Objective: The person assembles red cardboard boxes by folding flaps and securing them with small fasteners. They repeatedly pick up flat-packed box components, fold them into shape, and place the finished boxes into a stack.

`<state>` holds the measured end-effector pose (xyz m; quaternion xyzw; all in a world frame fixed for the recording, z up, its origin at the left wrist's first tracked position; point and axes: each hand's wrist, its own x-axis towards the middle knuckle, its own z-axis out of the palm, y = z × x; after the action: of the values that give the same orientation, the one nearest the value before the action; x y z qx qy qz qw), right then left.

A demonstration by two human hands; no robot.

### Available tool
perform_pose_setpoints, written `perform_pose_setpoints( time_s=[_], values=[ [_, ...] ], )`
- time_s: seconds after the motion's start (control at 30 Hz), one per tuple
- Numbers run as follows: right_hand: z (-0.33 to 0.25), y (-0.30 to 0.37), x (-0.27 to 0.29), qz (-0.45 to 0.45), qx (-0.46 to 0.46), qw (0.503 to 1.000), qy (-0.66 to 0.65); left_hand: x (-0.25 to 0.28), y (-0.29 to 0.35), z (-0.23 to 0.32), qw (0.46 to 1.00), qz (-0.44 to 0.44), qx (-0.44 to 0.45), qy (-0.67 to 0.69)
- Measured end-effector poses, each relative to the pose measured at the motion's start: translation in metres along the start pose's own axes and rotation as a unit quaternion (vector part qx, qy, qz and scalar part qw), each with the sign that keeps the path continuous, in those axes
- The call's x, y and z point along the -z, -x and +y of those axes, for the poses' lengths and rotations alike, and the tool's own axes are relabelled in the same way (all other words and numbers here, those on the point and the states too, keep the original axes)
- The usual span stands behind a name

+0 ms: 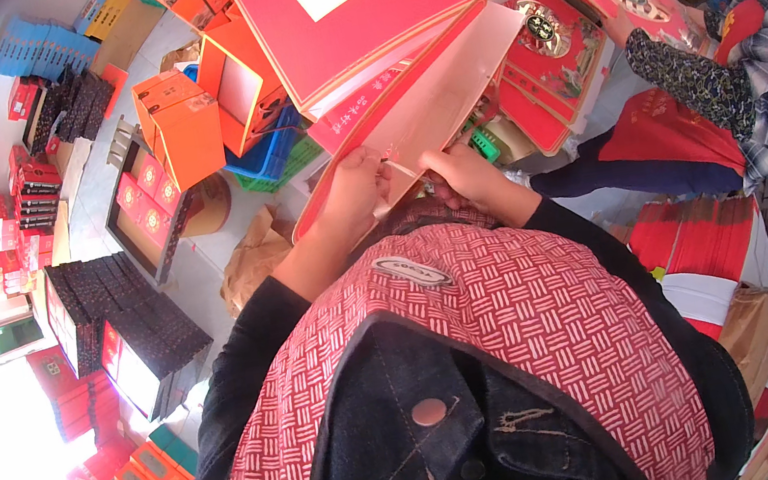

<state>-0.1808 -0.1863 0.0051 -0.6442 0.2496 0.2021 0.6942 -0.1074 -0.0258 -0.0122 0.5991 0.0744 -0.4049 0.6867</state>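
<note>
Both hands at the near end of a pale-lined red box panel (440,83), which lies slanted in front of the torso, against a big red gift box (392,25). Left hand (355,190): fingers curled in beside a thin white strip (401,168); can't tell if they pinch it. Right hand (474,175): thumb near the strip's other end, fingers bent under; grip unclear. Orange box (180,126) and blue crate (279,151) off left. Co-worker's patterned sleeve (688,65) at right.
</note>
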Motion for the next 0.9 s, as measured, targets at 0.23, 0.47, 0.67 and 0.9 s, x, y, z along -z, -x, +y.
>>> perform_pose_setpoints(
  time_s=[0.23, 0.47, 0.67, 0.9],
  values=[
    [0.041, -0.012, 0.040, -0.200, 0.081, 0.969, -0.122, -0.003, -0.005, -0.007, 0.993, -0.032, -0.012, -0.116],
    [0.087, -0.041, 0.037, -0.056, 0.196, 0.978, 0.035, -0.009, 0.016, -0.004, 0.906, -0.100, -0.167, -0.375],
    [0.080, -0.044, 0.041, 0.042, 0.240, 0.939, 0.242, -0.017, 0.026, 0.006, 0.867, -0.097, -0.223, -0.434],
    [0.087, -0.037, 0.043, 0.027, 0.308, 0.904, 0.295, -0.027, 0.034, 0.024, 0.704, -0.107, -0.356, -0.605]
  ],
)
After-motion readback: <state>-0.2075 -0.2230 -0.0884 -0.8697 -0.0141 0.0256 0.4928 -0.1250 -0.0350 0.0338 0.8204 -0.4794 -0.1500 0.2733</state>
